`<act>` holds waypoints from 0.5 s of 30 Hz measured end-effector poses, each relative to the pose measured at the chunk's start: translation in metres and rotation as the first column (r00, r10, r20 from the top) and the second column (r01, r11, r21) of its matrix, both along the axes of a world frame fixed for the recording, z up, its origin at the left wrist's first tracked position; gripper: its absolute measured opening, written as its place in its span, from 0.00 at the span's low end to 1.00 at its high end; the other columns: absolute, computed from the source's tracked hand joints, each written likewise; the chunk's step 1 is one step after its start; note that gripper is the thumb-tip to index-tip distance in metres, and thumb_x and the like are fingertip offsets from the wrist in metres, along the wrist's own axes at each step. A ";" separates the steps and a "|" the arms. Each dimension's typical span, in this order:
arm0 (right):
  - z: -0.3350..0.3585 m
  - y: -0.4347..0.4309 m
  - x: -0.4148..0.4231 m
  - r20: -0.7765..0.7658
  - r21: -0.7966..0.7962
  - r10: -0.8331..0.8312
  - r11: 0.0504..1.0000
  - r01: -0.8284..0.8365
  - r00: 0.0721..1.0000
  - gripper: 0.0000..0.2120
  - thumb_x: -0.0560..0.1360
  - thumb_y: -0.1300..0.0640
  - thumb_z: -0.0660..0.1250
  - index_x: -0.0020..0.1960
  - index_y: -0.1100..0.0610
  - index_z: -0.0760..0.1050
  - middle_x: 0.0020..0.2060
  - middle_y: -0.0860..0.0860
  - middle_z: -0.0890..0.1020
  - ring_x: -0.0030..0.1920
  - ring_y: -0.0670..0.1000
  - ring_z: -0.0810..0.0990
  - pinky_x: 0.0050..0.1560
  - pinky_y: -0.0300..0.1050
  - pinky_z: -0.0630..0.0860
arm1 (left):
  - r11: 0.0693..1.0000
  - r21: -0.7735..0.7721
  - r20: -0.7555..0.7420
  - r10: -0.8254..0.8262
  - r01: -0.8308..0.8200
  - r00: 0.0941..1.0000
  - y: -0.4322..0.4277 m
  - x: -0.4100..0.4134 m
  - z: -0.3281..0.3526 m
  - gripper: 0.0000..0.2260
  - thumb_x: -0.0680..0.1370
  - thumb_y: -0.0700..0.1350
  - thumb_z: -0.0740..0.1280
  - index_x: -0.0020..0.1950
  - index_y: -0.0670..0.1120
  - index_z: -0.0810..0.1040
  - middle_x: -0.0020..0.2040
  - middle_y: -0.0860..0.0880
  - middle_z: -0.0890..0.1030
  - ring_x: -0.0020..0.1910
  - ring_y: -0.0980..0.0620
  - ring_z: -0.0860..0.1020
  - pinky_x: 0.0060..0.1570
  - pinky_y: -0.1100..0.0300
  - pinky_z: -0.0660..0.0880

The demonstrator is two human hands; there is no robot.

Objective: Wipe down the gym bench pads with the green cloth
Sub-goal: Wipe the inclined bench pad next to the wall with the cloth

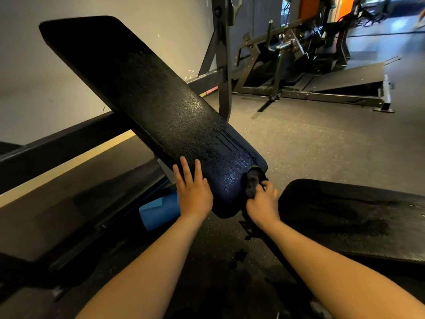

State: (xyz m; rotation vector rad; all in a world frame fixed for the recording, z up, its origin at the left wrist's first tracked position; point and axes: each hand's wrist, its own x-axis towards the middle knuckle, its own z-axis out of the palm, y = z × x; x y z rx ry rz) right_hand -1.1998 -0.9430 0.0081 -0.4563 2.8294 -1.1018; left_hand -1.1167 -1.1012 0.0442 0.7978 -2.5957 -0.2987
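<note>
Green cloth (253, 181): bunched and dark in this light, with only a thin green edge showing at its top; most of it is hard to make out. It sits at the lower right corner of the inclined back pad (142, 95), pressed there by the right hand (263, 203), whose grip is closed around the cloth. The left hand (194, 192) lies flat on the pad's lower end just beside it, fingers spread, holding nothing. The seat pad (351, 217) to the right is cut off by the frame edge and shows damp streaks. A blue object (159, 211) under the back pad is partly hidden. The back pad's long axis runs from the hands up and away to the upper left, its lower end glistening. Beyond, a dark frame upright (224, 65) and another machine (299, 56) stand on the floor, blurred.
</note>
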 end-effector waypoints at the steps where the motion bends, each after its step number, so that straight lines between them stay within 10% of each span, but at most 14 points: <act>1: -0.001 -0.006 0.006 0.009 -0.059 0.020 0.998 -0.019 1.000 0.22 0.74 0.65 0.62 0.67 0.62 0.70 0.70 0.58 0.62 0.68 0.61 0.60 0.69 0.51 0.61 | 1.000 0.018 -0.011 0.003 -0.003 1.000 0.001 -0.001 0.001 0.28 0.85 0.48 0.54 0.82 0.49 0.44 0.80 0.42 0.32 0.78 0.38 0.32 0.77 0.45 0.41; 9: 0.035 -0.062 0.003 -0.317 0.095 0.405 0.913 -0.396 0.858 0.29 0.77 0.53 0.61 0.77 0.50 0.60 0.74 0.49 0.62 0.70 0.56 0.57 0.68 0.54 0.57 | 0.995 0.059 -0.057 -0.072 0.076 0.996 -0.001 0.006 -0.001 0.28 0.85 0.47 0.56 0.82 0.48 0.47 0.80 0.44 0.33 0.78 0.41 0.31 0.75 0.49 0.35; 15: -0.001 -0.025 0.001 -0.114 -0.078 -0.006 0.997 -0.003 0.993 0.27 0.79 0.52 0.61 0.77 0.53 0.61 0.77 0.49 0.58 0.75 0.55 0.53 0.75 0.56 0.52 | 0.998 0.053 0.038 -0.041 0.039 0.998 0.002 0.004 0.003 0.29 0.85 0.51 0.52 0.82 0.49 0.42 0.78 0.43 0.29 0.77 0.38 0.30 0.77 0.45 0.37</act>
